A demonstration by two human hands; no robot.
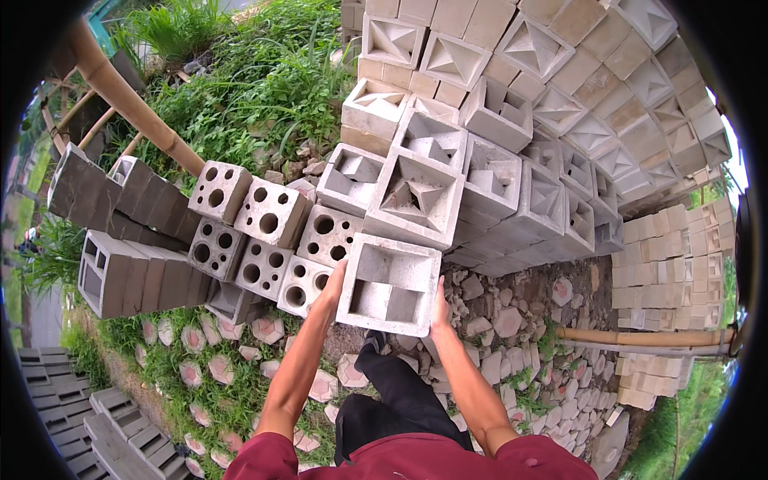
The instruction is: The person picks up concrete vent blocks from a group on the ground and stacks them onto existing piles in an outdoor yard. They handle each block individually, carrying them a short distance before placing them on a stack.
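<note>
Left hand (334, 288) and right hand (440, 310) gripped square grey block (392, 276) at nine and four o'clock; round-holed blocks (282, 208) sat at ten.

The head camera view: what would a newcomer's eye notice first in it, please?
First, probably, the pale grey square concrete block near the centre, held between the left hand and the right hand. Next come the grey concrete blocks with round holes, stacked to its left, and the tall stack of cream and pale grey blocks at upper right.
</note>
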